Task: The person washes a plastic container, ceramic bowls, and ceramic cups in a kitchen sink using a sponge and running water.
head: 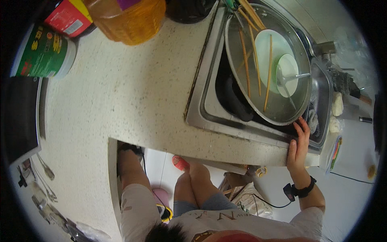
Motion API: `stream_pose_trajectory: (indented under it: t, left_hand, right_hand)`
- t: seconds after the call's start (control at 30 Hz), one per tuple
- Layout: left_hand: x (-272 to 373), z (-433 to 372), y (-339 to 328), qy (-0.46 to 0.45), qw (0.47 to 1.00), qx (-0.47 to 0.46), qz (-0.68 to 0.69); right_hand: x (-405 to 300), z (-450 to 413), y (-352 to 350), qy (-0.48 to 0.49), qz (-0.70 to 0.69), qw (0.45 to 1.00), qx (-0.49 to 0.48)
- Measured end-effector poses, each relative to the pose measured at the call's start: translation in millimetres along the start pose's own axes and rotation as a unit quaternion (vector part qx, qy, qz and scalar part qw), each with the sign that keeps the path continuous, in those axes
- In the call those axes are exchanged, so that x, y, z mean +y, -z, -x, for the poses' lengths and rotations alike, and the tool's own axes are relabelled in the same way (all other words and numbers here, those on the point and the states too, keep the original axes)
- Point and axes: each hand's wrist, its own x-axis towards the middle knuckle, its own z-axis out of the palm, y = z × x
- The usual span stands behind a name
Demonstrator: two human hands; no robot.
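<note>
My right hand (297,142) rests over the front edge of the sink, thumb apart, fingertips against the rim of a large metal basin (229,60). Cloudy water stands in the basin. Inside lie a white bowl (264,66), a smaller green-rimmed bowl (291,60), metal spoons (294,77) and several wooden chopsticks (268,78). Under the basin is a black pan, its handle (242,107) pointing towards me. My left forearm passes below the counter edge, and the left hand is hidden there.
The stainless steel sink (196,116) is set into a speckled counter (145,90). A bottle of amber liquid (133,24), a green tub (45,54) and a dark appliance (21,115) stand to the left. A grey cloth (313,121) lies in the sink, near the faucet (325,48).
</note>
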Motion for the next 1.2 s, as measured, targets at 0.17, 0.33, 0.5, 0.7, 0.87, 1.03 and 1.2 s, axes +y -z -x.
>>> stream_pose_trajectory:
  t: [0.17, 0.33, 0.5, 0.7, 0.87, 1.03, 1.2]
  left_hand:
    - [-13.0, -9.0, 14.0, 0.001, 1.000, 0.006, 0.024]
    - [-27.6, -8.1, 25.8, 0.004, 0.998, 0.008, 0.056]
    - [-44.5, 12.1, 41.8, 0.014, 0.996, -0.002, 0.091]
    - [-76.8, 58.5, 66.5, 0.115, 0.967, -0.101, 0.202]
    - [-8.7, 205.6, -32.9, 0.093, 0.968, -0.077, -0.220]
    - [70.9, 319.5, -69.5, 0.022, 0.949, -0.160, -0.270]
    - [128.0, 383.4, -92.9, -0.067, 0.915, -0.223, -0.331]
  right_hand:
    - [-4.7, 2.4, 2.6, -0.012, 0.000, 1.000, 0.000]
    - [-4.0, 3.0, 3.6, -0.016, -0.003, 1.000, 0.000]
    - [-5.4, 0.1, 5.0, -0.023, -0.008, 1.000, 0.000]
    - [-4.8, 7.3, 17.0, -0.024, 0.002, 0.999, 0.026]
    - [-2.9, 17.1, 20.1, -0.047, -0.006, 0.998, 0.044]
    - [-0.6, 21.1, 21.1, -0.030, -0.023, 0.995, 0.090]
    - [-1.2, 20.5, 27.4, -0.069, -0.029, 0.994, 0.075]
